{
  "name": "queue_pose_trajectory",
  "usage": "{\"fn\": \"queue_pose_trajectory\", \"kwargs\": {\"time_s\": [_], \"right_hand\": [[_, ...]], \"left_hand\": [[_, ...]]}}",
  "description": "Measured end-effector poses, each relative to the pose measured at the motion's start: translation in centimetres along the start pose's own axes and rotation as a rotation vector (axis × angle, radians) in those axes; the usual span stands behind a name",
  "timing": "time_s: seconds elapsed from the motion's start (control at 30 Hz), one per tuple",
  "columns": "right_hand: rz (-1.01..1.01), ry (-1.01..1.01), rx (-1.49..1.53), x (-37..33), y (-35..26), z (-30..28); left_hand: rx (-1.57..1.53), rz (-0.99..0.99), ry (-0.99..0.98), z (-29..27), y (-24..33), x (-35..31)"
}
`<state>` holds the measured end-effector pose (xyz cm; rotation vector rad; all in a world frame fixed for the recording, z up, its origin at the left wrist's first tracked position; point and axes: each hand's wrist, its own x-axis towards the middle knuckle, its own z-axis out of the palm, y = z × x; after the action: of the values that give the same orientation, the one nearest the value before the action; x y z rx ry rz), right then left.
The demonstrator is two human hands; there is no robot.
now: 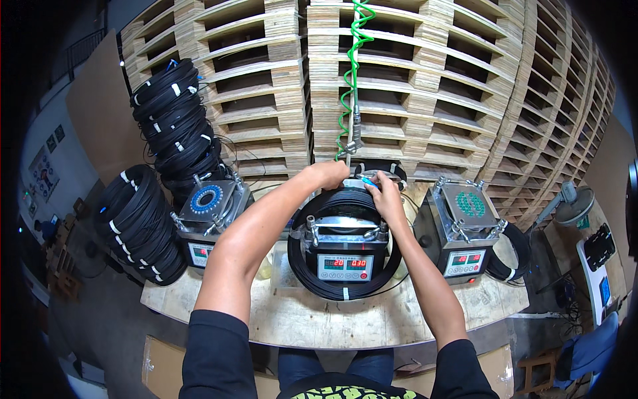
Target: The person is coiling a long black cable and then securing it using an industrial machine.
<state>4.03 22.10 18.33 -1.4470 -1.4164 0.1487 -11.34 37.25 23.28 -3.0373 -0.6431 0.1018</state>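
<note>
A coil of black cable [298, 269] with white ties hangs around the front of the middle metal machine [372, 258], which has a lit red display. Behind the top of this coil, both arms reach to the machine's far side. My right hand [385, 194] pinches a small blue connector [370, 182] between thumb and fingertips. Just left of it, my left hand [331, 174] is closed, its fingertips at the machine's back edge; what they hold is hidden. A metal air nozzle [355, 136] on a green coiled hose [349, 76] hangs close above the hands.
On the left stands a similar machine [207, 203] with a ring of blue pieces on top; the right machine [465, 216] carries green ones. Stacks of black cable coils [136, 229] rise at the left. Wooden pallets [425, 86] wall off the back of the wooden table [319, 326].
</note>
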Motion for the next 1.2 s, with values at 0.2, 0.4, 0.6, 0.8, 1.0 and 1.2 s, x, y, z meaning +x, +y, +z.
{"fn": "queue_pose_trajectory", "kwargs": {"time_s": [0.2, 0.4, 0.6, 0.8, 1.0, 1.2], "right_hand": [[0.000, 0.031, -0.034, -0.2, -0.1, -0.6], [-0.171, 0.187, -0.275, -0.4, 0.2, -1.7], [-0.122, 0.017, 0.012, -0.1, -0.6, -4.1], [-0.152, -0.083, -0.210, 0.9, -0.9, -6.1], [-0.017, -0.437, -0.217, -1.0, -2.1, -4.2], [0.011, -0.344, -0.272, -2.0, 0.1, -3.1]], "left_hand": [[-0.377, 0.076, 0.038, -1.9, -0.5, -3.1], [-0.428, -0.271, 0.765, 2.2, 1.9, -8.8], [-0.586, -0.160, 1.086, 4.3, -2.3, -12.9], [-0.829, -0.320, 0.386, 1.3, -0.8, -13.0], [-0.562, -0.215, 0.225, 2.3, 3.1, -11.3], [-0.458, -0.330, 0.323, 4.1, 3.3, -9.2]]}}
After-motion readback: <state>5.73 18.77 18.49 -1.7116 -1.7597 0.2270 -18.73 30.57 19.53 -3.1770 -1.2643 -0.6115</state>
